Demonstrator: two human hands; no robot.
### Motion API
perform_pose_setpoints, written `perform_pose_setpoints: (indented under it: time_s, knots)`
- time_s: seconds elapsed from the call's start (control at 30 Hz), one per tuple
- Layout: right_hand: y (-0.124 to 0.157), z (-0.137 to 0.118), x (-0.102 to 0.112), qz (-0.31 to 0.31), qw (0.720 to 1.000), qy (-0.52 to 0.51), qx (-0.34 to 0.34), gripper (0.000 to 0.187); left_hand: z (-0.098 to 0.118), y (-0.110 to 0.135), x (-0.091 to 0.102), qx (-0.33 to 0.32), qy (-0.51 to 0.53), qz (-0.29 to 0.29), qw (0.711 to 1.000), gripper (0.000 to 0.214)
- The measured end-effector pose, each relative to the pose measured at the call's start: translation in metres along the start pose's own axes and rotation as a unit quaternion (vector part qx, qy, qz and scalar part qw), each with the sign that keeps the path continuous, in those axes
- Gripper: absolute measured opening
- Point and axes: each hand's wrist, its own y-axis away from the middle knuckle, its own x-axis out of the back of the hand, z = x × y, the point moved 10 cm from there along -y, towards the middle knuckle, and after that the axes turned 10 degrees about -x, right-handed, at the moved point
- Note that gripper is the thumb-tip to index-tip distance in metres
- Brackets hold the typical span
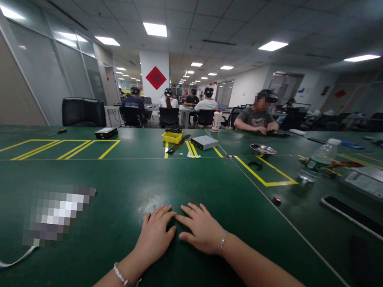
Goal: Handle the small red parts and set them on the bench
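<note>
Both my hands lie palm down on the green tabletop, close together near the middle. My left hand has its fingers stretched forward and holds nothing; a bracelet circles that wrist. Beside it, my right hand rests with spread fingers pointing left, also with nothing in it. The fingertips of the two hands nearly meet; I cannot tell if they touch. To the left lies a blurred-out flat device with a white cable running from it.
Farther back are a yellow bin, a grey metal drive box, a black boxy part and a metal bowl. On the right are a water bottle, a phone and a metal power supply. A person sits across the table.
</note>
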Motion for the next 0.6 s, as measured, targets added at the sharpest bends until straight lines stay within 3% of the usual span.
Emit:
perform_pose_setpoints:
  time_s: [0.07,0.13,0.2,0.27,0.37,0.43,0.5,0.6]
  knots:
    - [-0.003,0.025,0.023,0.050,0.998,0.025,-0.017,0.046,0.001,0.001,0.000,-0.004,0.000,-0.002,1.000,0.038]
    - [0.002,0.074,0.058,0.142,0.982,0.064,-0.109,0.038,0.002,0.001,0.000,-0.005,-0.001,-0.003,1.000,0.038]
    - [0.022,0.138,0.093,0.226,0.934,0.112,-0.251,0.034,0.002,0.001,0.000,-0.004,-0.002,-0.003,1.000,0.038]
    - [0.055,0.202,0.115,0.261,0.869,0.143,-0.395,0.033,0.002,0.001,-0.001,-0.005,-0.002,-0.005,1.000,0.037]
    - [0.106,0.276,0.117,0.247,0.787,0.110,-0.554,0.044,0.001,0.001,-0.002,-0.005,0.000,-0.009,1.000,0.037]
    - [0.127,0.306,0.104,0.222,0.757,0.063,-0.611,0.052,0.001,0.001,-0.002,-0.007,-0.001,-0.007,1.000,0.038]
    - [0.135,0.323,0.092,0.206,0.749,0.032,-0.629,0.054,0.002,0.001,-0.001,-0.010,-0.003,-0.005,1.000,0.038]
    - [0.131,0.334,0.081,0.209,0.762,0.024,-0.612,0.043,0.003,0.001,0.000,-0.011,-0.003,-0.007,1.000,0.038]
